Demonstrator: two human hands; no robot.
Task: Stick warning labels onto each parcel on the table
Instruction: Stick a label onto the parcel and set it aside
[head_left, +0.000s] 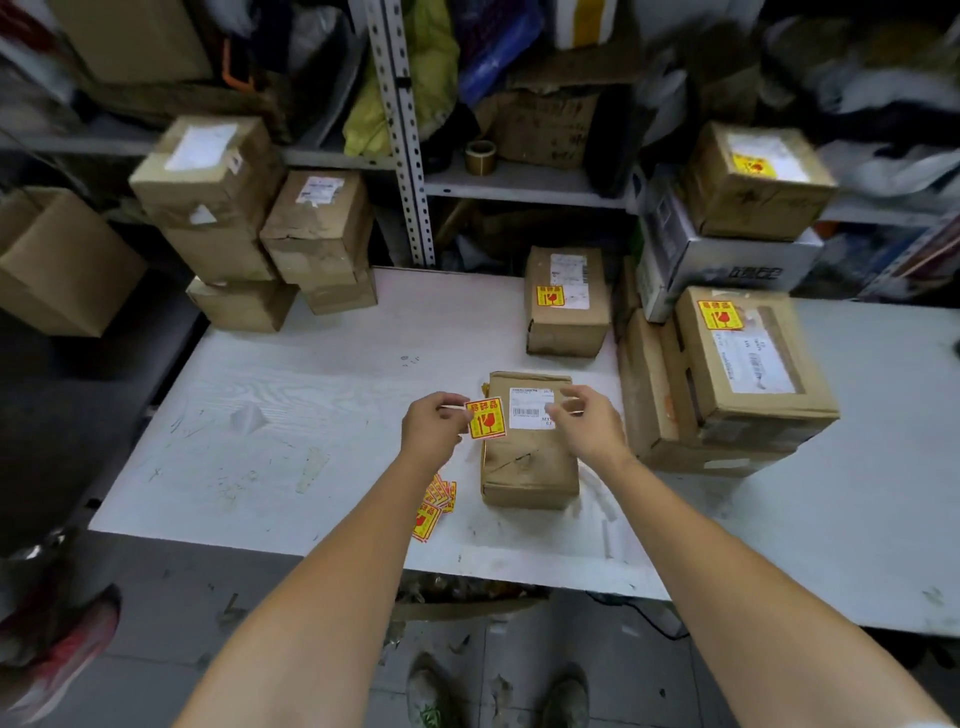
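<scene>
My left hand (434, 427) pinches one warning label (486, 419) by its edge at the left side of the centre parcel (530, 467) — kept off the white shipping slip (531, 410), I judge, so the barcode stays readable. My right hand (589, 423) hovers over the parcel, fingers loosely curled, holding nothing I can see. Spare labels (434, 506) lie fanned on the table (311, 364) beside my forearm — too overlapped to count. I count three labelled parcels (566, 312) on the right and at least four unlabelled boxes (317, 223) far left.
</scene>
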